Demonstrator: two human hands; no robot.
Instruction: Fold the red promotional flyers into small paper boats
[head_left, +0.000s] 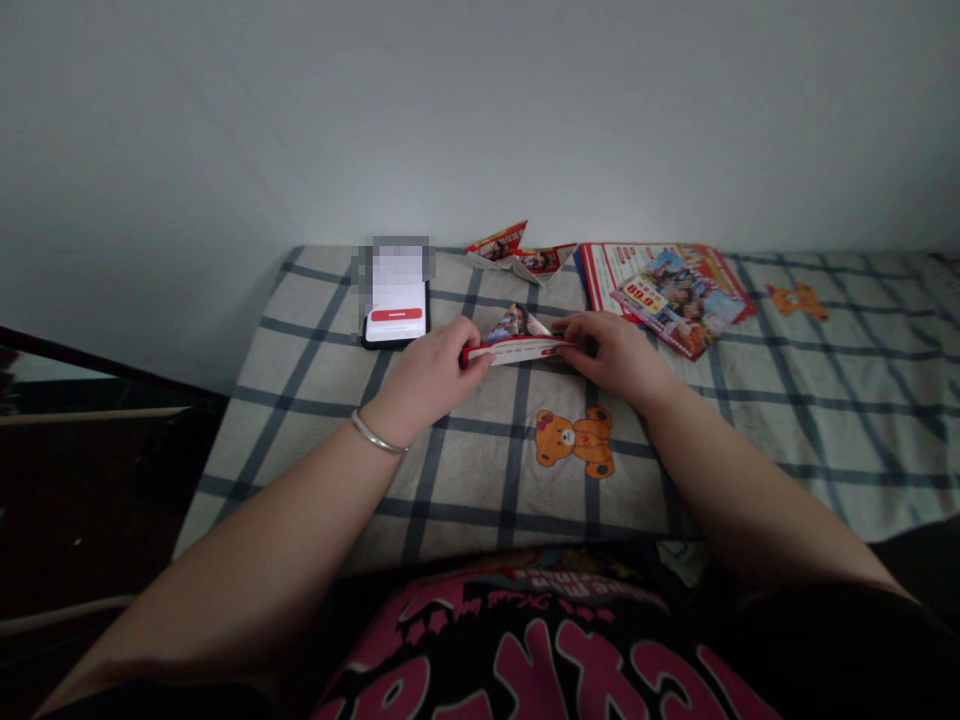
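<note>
Between my hands is a folded paper flyer (517,336), with a printed triangular peak at the top and a white, red-edged strip along its bottom. My left hand (442,365) pinches the strip's left end, a silver bangle around that wrist. At the right end, my right hand (611,355) grips the same paper between thumb and fingers. Just beyond it stands another folded paper shape (523,254) with pointed ends, printed red and yellow. The undersides of the fingers are partly hidden.
A smartphone (397,310) with a lit screen lies left of the paper. To the right, a stack of printed flyers (611,275) has one flyer (686,305) lying askew on top. The checked cloth (315,400) bears bear pictures; a wall rises behind it.
</note>
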